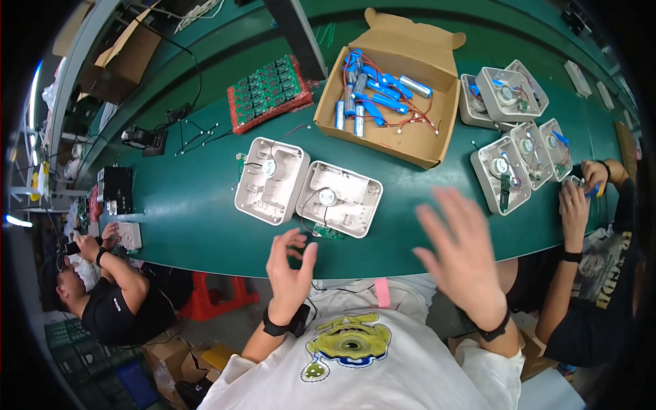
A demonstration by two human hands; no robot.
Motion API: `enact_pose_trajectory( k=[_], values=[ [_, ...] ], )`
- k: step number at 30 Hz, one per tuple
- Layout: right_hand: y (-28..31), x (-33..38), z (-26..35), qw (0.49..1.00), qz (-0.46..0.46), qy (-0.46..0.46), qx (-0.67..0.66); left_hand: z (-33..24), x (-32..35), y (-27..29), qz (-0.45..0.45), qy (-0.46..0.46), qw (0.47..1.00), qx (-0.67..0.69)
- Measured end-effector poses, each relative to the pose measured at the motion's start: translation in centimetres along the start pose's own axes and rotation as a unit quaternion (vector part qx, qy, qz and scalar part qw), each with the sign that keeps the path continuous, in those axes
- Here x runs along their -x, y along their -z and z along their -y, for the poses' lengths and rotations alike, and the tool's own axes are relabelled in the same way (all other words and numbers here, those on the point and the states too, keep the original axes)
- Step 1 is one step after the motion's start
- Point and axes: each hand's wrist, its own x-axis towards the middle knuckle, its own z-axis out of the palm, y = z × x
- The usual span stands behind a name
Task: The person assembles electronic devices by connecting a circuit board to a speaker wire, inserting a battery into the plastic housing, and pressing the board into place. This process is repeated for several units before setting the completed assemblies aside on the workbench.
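Two white plastic housings lie open side up on the green table before me. The left housing (pixel 247 186) holds a round speaker with wires; a green board peeks out at its left side. The right housing (pixel 365 208) also has a round speaker, and its small green circuit board (pixel 329 231) hangs at the near edge. My left hand (pixel 290 266) is just below that board, fingers curled and apart, with nothing in it. To the right, my right hand (pixel 461 249) hovers over the table edge, fingers spread and slightly blurred, holding nothing.
Beyond the housings, an open cardboard box (pixel 410 140) holds blue battery cells with red wires. Left of it lies a stack of green circuit boards (pixel 273 92) on red bubble wrap. More white housings (pixel 502 181) stand at right. One co-worker sits at each side; a red stool (pixel 219 294) is below.
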Motion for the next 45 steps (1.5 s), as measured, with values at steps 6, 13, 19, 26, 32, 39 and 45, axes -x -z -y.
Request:
enact_pose_trajectory(
  k=[6,13,19,26,32,39,45],
  values=[
    [-5.3,-4.3,2.3,0.992,0.049,0.115,-0.016,-0.6,-0.4,-1.9,0.054,0.071,0.996,0.028],
    [-5.1,-1.1,3.6,0.989,0.07,0.124,-0.036,1.2,0.2,-3.6,0.072,0.071,0.986,0.136],
    [-3.8,-2.3,3.3,0.99,0.009,0.086,-0.114,0.2,-0.7,-4.1,0.085,-0.013,0.984,0.154],
    [-7.4,-9.8,3.5,0.993,0.029,0.113,-0.003,0.1,-0.2,-4.0,0.065,0.012,0.987,0.147],
    [-7.5,-10.6,2.4,0.984,0.059,0.128,-0.106,-0.2,-0.2,-3.4,0.078,0.004,0.986,0.15],
    [-7.1,-9.9,2.5,0.98,0.068,0.1,-0.16,0.7,-0.6,-3.5,0.1,0.007,0.968,0.229],
    [-7.2,-9.9,2.3,0.979,0.071,0.109,-0.159,1.2,-1.2,-3.3,0.113,-0.051,0.976,0.178]
  ],
)
